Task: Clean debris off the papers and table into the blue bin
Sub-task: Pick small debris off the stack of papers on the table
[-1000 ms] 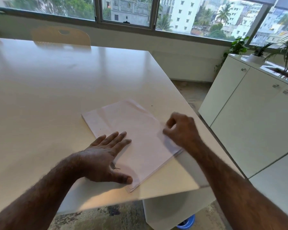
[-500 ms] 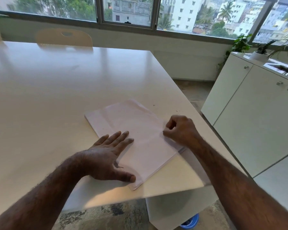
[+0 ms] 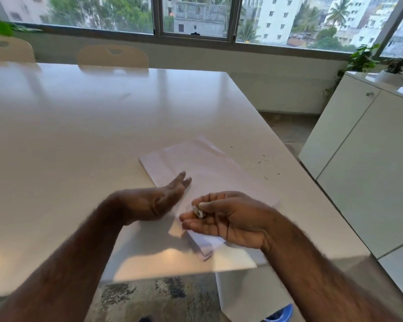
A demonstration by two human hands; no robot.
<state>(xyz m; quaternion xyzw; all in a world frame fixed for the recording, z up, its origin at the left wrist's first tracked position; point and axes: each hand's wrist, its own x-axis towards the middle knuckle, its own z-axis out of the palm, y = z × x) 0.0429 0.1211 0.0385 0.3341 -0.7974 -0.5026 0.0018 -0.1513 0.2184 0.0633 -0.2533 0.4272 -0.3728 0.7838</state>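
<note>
White table (image 3: pixel 84 135) fills most of the view, windows behind it, white cabinet (image 3: pixel 358 163) off to my right. Stack of papers (image 3: pixel 209 168) lies flat near the table's right front corner, turned at an angle. My left hand (image 3: pixel 156 201) sits on edge at the stack's left side, fingers straight and together, gripping nothing, pinky side down on or just above the sheet (contact hard to call, some blur). My right hand (image 3: pixel 228 217) hovers palm-up over the near part of the papers, fingers curled into a cup, thumb pressing a small whitish scrap of debris (image 3: pixel 198 212) against the fingertips. More dark specks (image 3: pixel 263 159) lie scattered on the bare table just right of the papers. Blue bin (image 3: pixel 280 313) is on the floor under the table's near right corner, only its rim showing at the bottom edge.
</note>
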